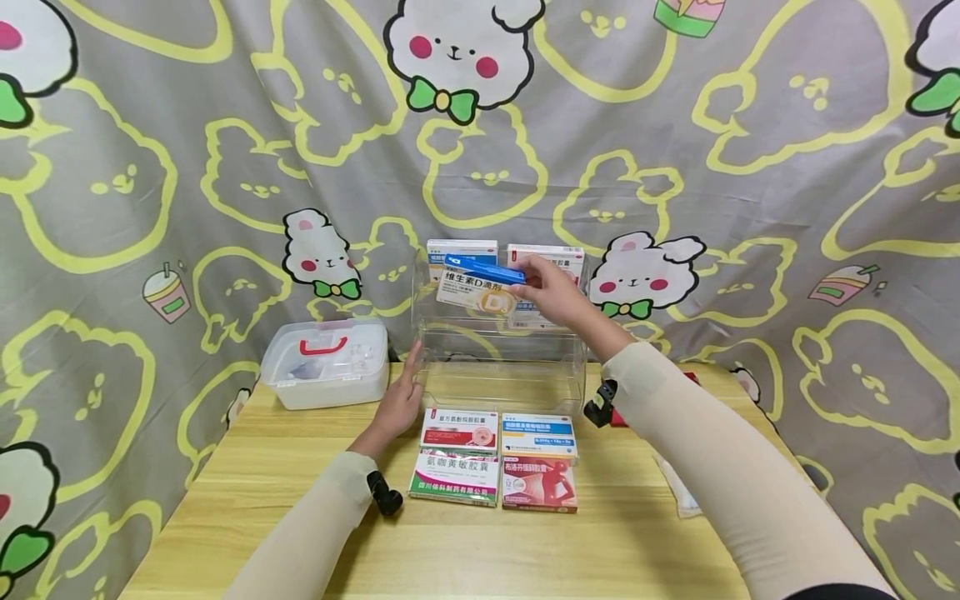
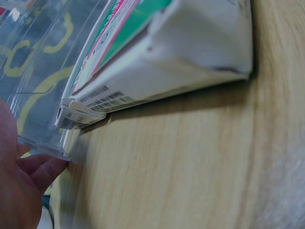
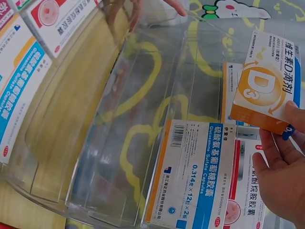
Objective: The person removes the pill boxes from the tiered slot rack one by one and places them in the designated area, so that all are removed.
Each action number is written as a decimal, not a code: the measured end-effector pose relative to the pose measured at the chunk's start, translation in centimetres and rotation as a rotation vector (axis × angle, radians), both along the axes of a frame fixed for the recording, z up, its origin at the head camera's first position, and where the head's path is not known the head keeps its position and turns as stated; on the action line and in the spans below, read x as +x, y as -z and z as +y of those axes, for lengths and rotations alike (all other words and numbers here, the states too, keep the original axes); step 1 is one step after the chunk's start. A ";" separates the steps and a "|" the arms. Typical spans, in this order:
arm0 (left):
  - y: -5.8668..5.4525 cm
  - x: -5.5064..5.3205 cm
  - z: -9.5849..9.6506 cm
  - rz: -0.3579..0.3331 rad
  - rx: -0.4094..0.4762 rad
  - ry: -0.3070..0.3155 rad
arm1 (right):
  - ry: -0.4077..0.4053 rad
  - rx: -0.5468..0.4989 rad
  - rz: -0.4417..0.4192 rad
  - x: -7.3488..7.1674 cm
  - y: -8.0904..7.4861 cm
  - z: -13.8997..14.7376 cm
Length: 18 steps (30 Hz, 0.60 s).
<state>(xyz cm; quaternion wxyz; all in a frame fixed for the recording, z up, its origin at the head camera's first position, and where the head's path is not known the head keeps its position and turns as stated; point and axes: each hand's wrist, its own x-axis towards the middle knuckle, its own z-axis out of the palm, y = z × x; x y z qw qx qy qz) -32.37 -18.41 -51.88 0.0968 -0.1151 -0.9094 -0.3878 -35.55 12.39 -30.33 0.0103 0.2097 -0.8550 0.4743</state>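
My right hand (image 1: 553, 293) pinches one end of a blue, white and orange vitamin D drops box (image 3: 267, 78), held tilted before the upper part of a clear stepped display rack (image 1: 495, 379). A glucosamine capsule box (image 3: 193, 174) stands on the rack's right side, with a red and white medicine box (image 3: 248, 191) behind it. Another blue and white box (image 1: 480, 247) is at the upper left, partly hidden by the vitamin D box. My left hand (image 1: 400, 406) touches the rack's left side, fingers extended; its fingertips are by the clear lower edge in the left wrist view.
On the wooden table (image 1: 465, 554), several flat medicine boxes (image 1: 461, 477) lie in two rows before the rack. To the left is a translucent lidded case (image 1: 326, 383) with a red handle. A white packet (image 1: 681, 492) lies at the right, partly behind the sleeve. A patterned curtain hangs behind.
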 end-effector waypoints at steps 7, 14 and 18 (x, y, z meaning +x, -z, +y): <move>0.0 0.0 0.0 0.004 0.012 0.003 | -0.013 0.024 0.026 1.6 0.4 0.5; 0.1 -0.1 0.0 0.001 0.007 0.001 | -0.030 0.031 0.008 3.1 1.4 1.1; 0.1 -0.1 0.0 0.001 0.012 0.007 | -0.029 0.023 0.009 4.0 2.3 1.3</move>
